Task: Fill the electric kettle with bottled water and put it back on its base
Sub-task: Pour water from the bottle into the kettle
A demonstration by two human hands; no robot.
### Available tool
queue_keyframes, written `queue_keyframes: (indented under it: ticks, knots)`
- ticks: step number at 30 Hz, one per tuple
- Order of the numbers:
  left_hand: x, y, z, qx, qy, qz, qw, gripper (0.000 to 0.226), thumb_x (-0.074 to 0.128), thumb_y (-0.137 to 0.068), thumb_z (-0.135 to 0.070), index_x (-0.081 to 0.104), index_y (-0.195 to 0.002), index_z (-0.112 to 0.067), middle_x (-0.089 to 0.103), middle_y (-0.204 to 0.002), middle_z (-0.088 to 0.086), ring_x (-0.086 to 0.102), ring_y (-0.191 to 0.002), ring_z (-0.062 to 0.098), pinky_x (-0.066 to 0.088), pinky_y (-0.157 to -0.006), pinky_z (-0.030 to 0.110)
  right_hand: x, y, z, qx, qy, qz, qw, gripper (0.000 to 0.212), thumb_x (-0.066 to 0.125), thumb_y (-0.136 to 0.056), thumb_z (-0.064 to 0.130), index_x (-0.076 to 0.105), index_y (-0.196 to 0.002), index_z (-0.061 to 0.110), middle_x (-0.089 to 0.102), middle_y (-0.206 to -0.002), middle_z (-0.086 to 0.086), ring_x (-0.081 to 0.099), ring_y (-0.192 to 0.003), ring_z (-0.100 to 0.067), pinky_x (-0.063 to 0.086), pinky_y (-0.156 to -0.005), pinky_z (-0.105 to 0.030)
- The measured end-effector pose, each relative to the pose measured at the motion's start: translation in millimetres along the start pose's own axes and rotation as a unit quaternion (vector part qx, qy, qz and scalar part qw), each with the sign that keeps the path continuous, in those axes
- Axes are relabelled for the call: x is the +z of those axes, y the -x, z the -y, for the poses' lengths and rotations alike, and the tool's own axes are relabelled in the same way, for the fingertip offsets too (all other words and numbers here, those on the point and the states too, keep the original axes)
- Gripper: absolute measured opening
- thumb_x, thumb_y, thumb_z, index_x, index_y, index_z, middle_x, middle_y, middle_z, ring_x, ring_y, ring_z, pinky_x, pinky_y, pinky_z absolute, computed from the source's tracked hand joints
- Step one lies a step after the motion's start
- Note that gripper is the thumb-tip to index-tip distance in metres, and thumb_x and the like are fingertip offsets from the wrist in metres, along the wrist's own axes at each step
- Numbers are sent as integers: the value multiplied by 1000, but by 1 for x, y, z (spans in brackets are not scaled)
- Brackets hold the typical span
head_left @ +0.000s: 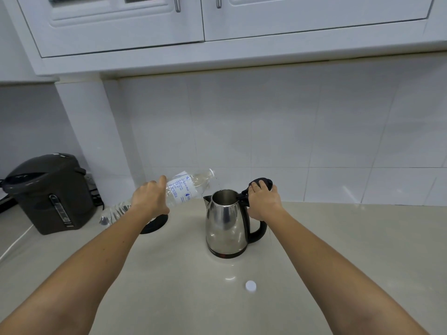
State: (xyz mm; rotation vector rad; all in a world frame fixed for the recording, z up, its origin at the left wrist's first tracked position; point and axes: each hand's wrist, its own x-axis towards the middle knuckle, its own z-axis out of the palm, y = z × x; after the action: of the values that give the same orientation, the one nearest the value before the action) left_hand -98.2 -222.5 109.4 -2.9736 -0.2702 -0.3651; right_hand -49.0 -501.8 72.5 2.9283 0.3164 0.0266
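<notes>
A steel electric kettle (226, 223) with a black handle stands on the beige counter, off its base. My right hand (263, 201) grips the top of the handle and holds the black lid (264, 182) tipped open. My left hand (151, 198) holds a clear plastic water bottle (183, 188) tilted with its uncapped mouth above the kettle's opening. A thin stream of water falls from the mouth into the kettle. The black round base (154, 223) lies on the counter to the kettle's left, mostly hidden behind my left forearm.
The white bottle cap (250, 285) lies on the counter (338, 238) in front of the kettle. A dark grey thermo pot (48, 194) stands at the left with cables behind it. White tiled wall runs behind; white cabinets (193, 20) hang overhead.
</notes>
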Motion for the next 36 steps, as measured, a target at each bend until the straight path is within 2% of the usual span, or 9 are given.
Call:
queue_keyframes:
  ticks: [36]
  knots:
    - [-6,-5,4,-1,-13,-7,1000,62,78,-67,-24,41,-115,-12,52,-84,3,55,-78,25,45,-61,32,3,-2,0,0,-9,-8,1000,71,44,-96,33,12,-153,6,12,-162,-6,3,-151,-26,14,-118,-54]
